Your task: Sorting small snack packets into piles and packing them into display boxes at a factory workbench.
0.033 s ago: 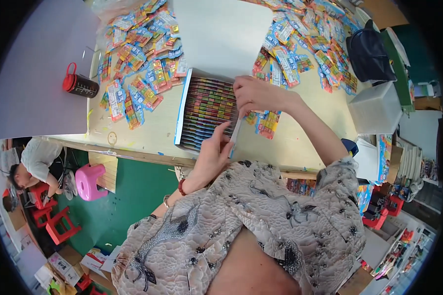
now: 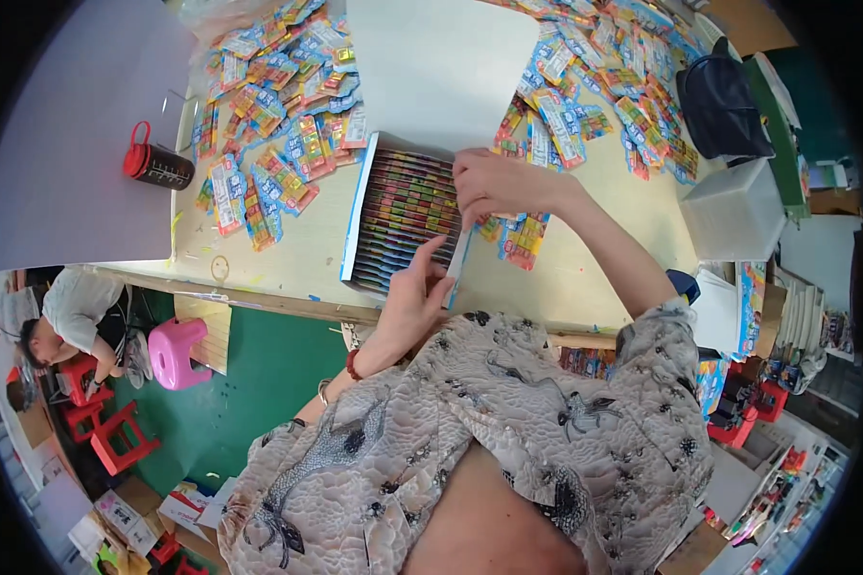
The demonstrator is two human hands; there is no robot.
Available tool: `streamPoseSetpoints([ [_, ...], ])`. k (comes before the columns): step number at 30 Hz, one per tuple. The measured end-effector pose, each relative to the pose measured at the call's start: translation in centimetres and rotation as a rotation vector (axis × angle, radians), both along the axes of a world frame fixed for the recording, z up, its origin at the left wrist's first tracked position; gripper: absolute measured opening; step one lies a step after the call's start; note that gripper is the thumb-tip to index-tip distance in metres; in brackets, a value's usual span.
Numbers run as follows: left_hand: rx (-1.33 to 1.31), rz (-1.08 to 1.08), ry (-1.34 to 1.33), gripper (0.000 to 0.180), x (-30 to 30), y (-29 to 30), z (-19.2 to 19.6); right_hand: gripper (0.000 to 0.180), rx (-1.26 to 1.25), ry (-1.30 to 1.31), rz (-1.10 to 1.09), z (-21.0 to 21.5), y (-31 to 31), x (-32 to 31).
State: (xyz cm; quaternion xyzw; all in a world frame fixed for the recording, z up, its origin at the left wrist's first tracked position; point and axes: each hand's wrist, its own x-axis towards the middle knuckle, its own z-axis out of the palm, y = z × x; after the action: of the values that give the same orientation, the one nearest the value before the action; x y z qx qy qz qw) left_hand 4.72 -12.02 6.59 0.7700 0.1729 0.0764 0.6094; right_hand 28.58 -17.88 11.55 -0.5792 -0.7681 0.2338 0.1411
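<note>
An open cardboard box [image 2: 355,216] with white and blue walls sits near the table's front edge. Inside it, flat candy packs [image 2: 408,206] stand on edge in a tight row; its wide white lid [image 2: 436,72] is folded back. My right hand [image 2: 508,185] grips the far part of the box's right wall, fingers curled over the rim. At the near right corner is my left hand [image 2: 414,297], index finger stretched over the packs and thumb apart from it, close to the wall. Some of its fingers are hidden.
Loose candy packs [image 2: 307,144] lie heaped around the box on the table [image 2: 585,278]. A red-capped dark bottle [image 2: 158,168] lies at left; a black bag [image 2: 724,105] and a translucent bin [image 2: 734,211] stand at right. Another person [image 2: 77,311] bends near a pink stool [image 2: 174,353].
A little more of the blue on the box's right wall shows between my hands. Both hands stay almost where they were.
</note>
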Motion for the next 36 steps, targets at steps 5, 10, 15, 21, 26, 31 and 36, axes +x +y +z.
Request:
streamPoseSetpoints([
  [5,0.157,0.014,-0.039,0.052,-0.4,-0.8,-0.8,0.023,-0.007,-0.102,-0.017,-1.3,0.5,0.0],
  [10,0.848,0.009,-0.131,0.052,-0.8,-1.1,-1.2,0.082,0.534,-0.050,-0.726,-3.9,-3.8,-5.9],
  [15,1.045,-0.107,-0.013,0.050,-1.2,-0.9,0.3,0.111,0.207,0.703,-1.296,-8.6,-4.8,-10.4],
  [21,1.048,-0.185,-0.033,0.049,-1.8,0.2,-0.1,0.058,0.273,0.731,-1.290,-8.8,-1.3,-5.9],
  [26,1.118,0.096,-0.196,0.052,0.7,5.9,1.0,0.026,0.455,0.489,-1.271,-9.5,2.1,-1.7],
  [31,-0.008,0.531,-0.486,0.030,7.4,16.6,-3.6,0.033,0.475,0.454,-1.048,-9.3,6.0,2.2],
  [36,-0.058,0.242,-0.239,0.018,10.1,19.8,-4.4,0.045,0.464,0.362,-1.121,-8.6,6.5,1.8],
])
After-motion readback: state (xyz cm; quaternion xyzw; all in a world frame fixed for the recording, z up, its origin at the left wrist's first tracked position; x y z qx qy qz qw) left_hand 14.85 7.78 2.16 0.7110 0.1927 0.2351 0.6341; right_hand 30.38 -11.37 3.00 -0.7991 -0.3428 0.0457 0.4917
